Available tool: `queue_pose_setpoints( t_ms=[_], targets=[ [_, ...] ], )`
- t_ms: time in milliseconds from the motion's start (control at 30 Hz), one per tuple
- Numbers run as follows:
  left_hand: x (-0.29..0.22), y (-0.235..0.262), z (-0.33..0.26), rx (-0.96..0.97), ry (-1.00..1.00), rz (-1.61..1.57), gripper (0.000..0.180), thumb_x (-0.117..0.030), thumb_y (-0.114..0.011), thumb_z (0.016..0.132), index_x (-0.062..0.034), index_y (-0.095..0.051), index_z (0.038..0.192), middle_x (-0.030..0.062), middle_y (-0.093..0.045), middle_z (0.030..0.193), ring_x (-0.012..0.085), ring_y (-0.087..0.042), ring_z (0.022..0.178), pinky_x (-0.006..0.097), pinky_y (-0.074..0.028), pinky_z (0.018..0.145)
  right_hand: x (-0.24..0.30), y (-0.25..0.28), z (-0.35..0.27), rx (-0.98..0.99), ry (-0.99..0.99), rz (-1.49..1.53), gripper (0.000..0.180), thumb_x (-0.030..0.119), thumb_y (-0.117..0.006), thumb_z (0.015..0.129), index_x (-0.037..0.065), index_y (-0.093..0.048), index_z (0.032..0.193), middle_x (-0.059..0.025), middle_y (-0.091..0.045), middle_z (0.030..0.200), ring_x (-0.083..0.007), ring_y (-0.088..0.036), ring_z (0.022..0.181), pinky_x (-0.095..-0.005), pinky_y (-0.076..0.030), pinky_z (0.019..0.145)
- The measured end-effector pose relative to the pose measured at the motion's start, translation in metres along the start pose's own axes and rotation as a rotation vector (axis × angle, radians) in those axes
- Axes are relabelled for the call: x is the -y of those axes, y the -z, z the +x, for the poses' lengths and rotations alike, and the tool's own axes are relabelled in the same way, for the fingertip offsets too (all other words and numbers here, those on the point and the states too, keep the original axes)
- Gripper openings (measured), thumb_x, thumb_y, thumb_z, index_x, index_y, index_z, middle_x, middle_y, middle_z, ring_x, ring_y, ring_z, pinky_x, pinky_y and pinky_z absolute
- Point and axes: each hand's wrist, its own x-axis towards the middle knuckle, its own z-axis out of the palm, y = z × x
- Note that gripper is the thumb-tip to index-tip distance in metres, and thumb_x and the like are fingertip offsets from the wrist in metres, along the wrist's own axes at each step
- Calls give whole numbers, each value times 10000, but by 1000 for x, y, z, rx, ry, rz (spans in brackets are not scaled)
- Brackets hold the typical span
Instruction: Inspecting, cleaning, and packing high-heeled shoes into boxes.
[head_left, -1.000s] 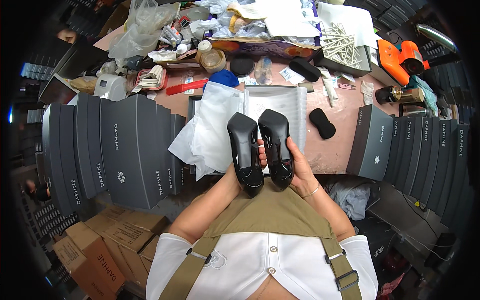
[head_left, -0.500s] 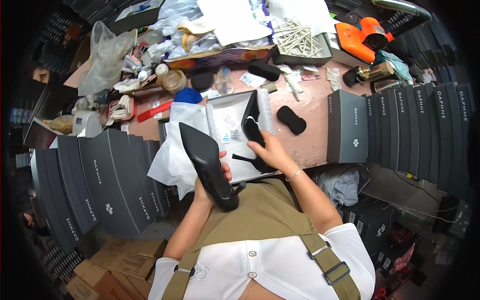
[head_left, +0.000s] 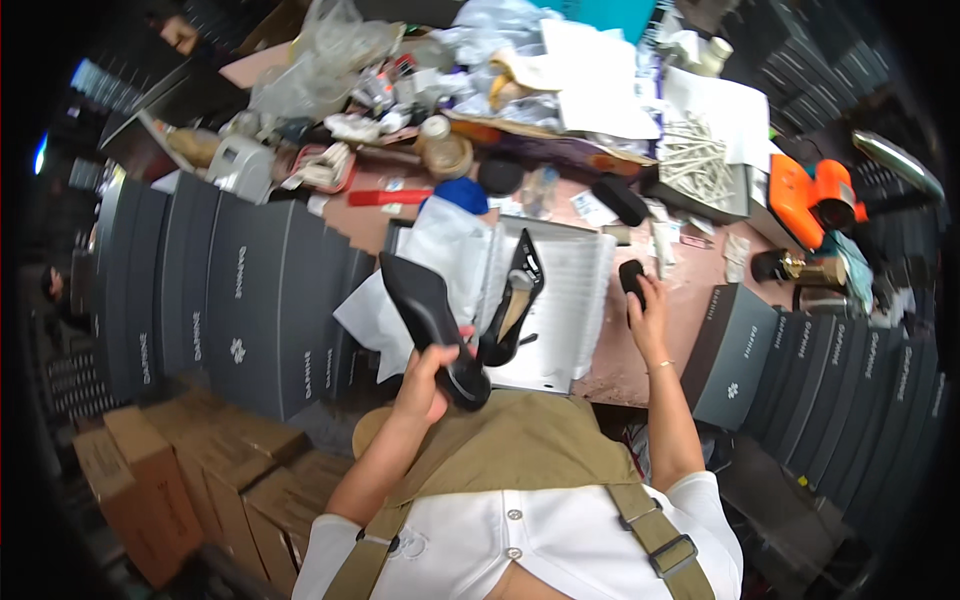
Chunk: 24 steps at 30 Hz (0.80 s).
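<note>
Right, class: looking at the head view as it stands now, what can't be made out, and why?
All in the head view:
- Left hand: some fingers, behind the black shoe it holds.
- That shoe's inside: turned away.
- Whether the black pad at the right hand is lifted: blur, fingers covering part.
- Teal item: cut off by top edge.
- White sticks' number: blurred, overlapping.

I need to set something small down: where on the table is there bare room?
Pink tabletop shows bare on both sides of the right hand: one patch toward the right boxes, another toward the open box. It's crowded beyond the open box, around the jar and sticks, and at left, with paper and the left boxes.
</note>
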Motion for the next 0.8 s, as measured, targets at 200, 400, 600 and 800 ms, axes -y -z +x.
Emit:
queue_pose_setpoints(
  t_ms=[200,400,600,800],
  targets=[
    [-11,-34,26,-251,-156,-125,322,-310,-601,836,-19,-590,973,78,-600,839,176,-593,712,309,-508,654,235,41,-4,412,579,359,394,59,-608,801,59,-602,1195,-128,-533,1046,-298,-550,946,-372,-467,820],
    [-11,-16,21,-57,-139,-253,326,-295,-579,812,-3,-595,956,85,-608,823,181,-598,703,306,-499,635,220,6,-37,497,708,118,406,32,-654,726,42,-621,1130,-97,-558,876,-259,-564,773,-363,-481,659],
    [-15,-17,19,55,-141,-237,412,-339,-563,803,-28,-521,1071,108,-603,857,209,-593,751,329,-506,687,281,9,-28,269,813,321,425,34,-667,720,58,-627,1143,-76,-550,833,-255,-533,679,-372,-442,596],
    [-30,-3,16,437,-166,-188,815,-333,-603,717,-63,-304,1426,116,-558,1022,215,-578,844,347,-500,766,224,11,-46,383,419,312,404,-3,-655,737,63,-641,1135,-111,-549,870,-292,-561,745,-382,-483,681]
  ],
)
